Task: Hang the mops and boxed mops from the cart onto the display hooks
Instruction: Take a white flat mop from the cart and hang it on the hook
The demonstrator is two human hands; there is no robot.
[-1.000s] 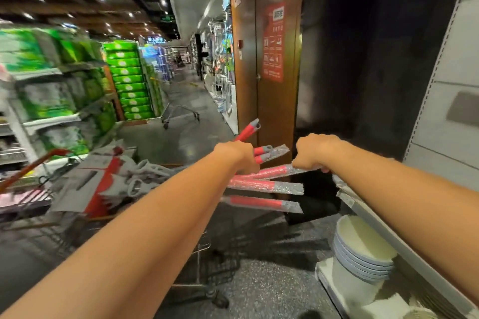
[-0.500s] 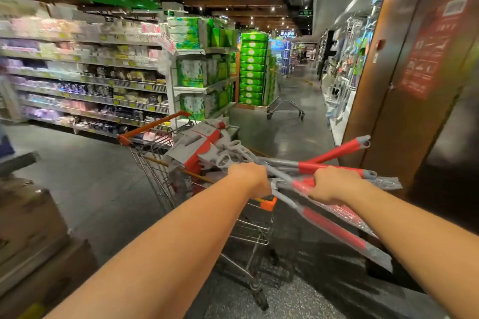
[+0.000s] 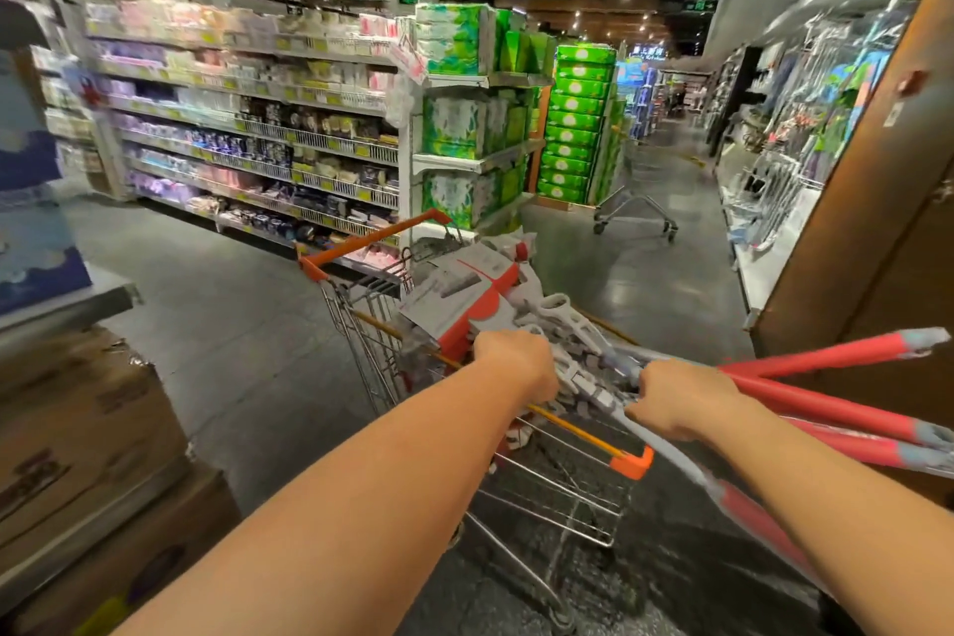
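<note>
- A person's head-worn view of a supermarket aisle, looking down two bare forearms at a wire shopping cart (image 3: 631, 463) with orange trim.
- The right hand (image 3: 681, 398) is clenched around a bundle of red-handled mops (image 3: 826, 357). Their shafts fan out to the right past the cart's corner, and the grey heads lie over the basket.
- The left hand (image 3: 516, 367) is curled knuckles-up among those grey mop heads at the cart's near rim. It appears to grasp one of them, though its fingers are hidden behind the back of the hand.
- The boxed mops (image 3: 464, 289) – grey-and-red cartons – lie piled in the basket beyond the left hand, untouched.
- The display hooks (image 3: 805, 160) run along the right wall well down the aisle. They already hold hanging goods, which are too blurred to identify.
- Progress, as a judgement: this is an early stage. None of this load is visibly hung, since the loose mops are only being lifted clear and every carton remains in the cart.
- Change: a second ago the view faced a brown door and dark wall, with the mop handles held out ahead. It has since swung left – shelves of green tissue packs (image 3: 583, 119) and stacked cardboard cartons (image 3: 77, 429) now fill the left side.
- Both hands have kept their hold through the turn, and the cart now sits closer and more central than half a second ago.
</note>
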